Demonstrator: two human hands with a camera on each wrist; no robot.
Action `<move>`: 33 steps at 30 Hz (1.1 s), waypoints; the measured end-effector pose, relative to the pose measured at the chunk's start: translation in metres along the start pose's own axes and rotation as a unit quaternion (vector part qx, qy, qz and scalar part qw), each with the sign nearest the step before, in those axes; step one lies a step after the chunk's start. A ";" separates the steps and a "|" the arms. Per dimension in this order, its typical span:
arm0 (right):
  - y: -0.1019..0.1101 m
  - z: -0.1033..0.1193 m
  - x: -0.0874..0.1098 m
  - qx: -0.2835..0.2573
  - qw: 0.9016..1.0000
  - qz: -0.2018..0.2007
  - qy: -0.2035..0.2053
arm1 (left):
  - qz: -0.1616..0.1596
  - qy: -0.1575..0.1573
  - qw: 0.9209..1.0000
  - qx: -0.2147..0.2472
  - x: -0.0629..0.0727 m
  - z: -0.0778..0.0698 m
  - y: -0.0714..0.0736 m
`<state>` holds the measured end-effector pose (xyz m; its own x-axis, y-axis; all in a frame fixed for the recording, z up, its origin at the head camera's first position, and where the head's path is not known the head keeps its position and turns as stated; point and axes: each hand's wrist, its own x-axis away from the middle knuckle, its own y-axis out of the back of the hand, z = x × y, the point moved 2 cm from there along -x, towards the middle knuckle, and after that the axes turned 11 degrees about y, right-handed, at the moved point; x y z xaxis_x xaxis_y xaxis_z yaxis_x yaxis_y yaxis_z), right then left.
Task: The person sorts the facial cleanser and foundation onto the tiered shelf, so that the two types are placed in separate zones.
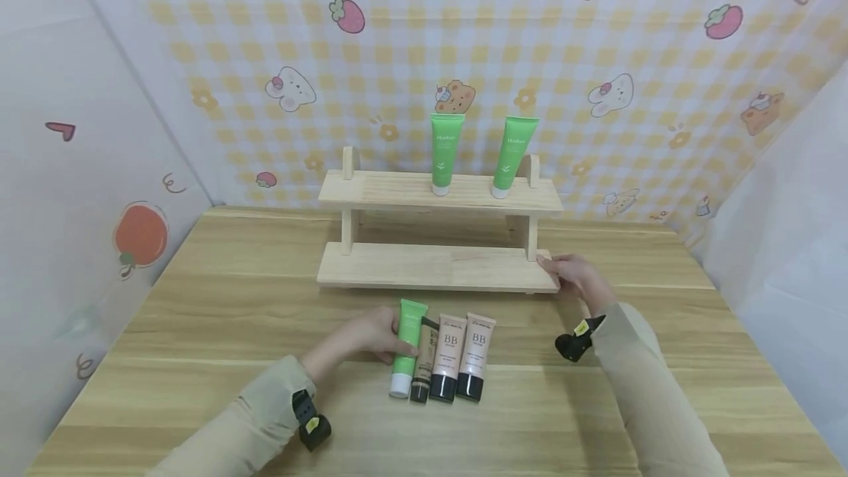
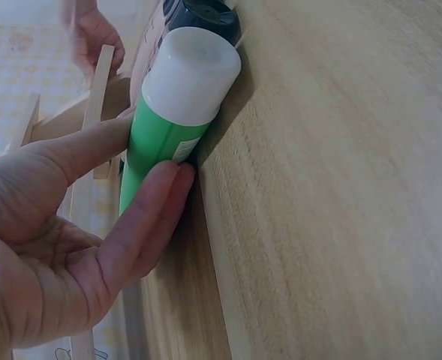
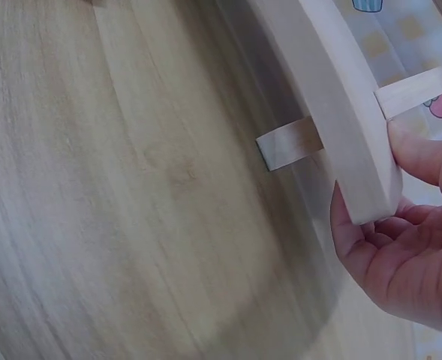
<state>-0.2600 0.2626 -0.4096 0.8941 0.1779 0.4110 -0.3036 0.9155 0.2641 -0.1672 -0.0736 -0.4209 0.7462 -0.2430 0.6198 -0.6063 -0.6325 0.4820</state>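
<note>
Left hand [image 2: 70, 240] pinching smooth tube [image 2: 164, 135], wooden shelf [image 1: 391, 267]

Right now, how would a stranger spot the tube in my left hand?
Find the two-tier wooden shelf. Just in front is a row of four tubes; your left hand holds the leftmost tube. In that row, only it is green, with a white cap.

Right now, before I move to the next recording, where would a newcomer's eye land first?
Probably on the two bright green tubes standing caps down on the upper tier of the wooden rack, against the yellow-checked backdrop. Next comes the left hand, gripping a third green tube beside three black-capped tubes in front of the rack. At the rack's lower right end, the right hand holds its corner.
</note>
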 end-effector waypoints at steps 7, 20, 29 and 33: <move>0.002 0.008 -0.001 0.077 0.997 -0.010 -0.007 | -0.010 0.003 1.000 -0.011 0.003 -0.003 -0.001; 0.003 0.006 0.001 0.058 0.998 -0.010 -0.020 | -0.017 0.005 1.000 0.015 0.004 0.001 -0.004; 0.000 0.006 0.005 0.040 0.999 -0.009 -0.010 | -0.017 -0.002 0.999 0.033 0.004 0.003 -0.005; -0.001 0.007 0.003 0.037 0.999 -0.021 -0.006 | -0.017 -0.011 0.999 0.049 0.003 0.007 -0.004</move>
<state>-0.2590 0.2603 -0.4027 0.9026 0.1341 0.4090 -0.2893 0.8925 0.3460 -0.1603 -0.0770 -0.4251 0.7721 -0.2364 0.5898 -0.5519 -0.7095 0.4381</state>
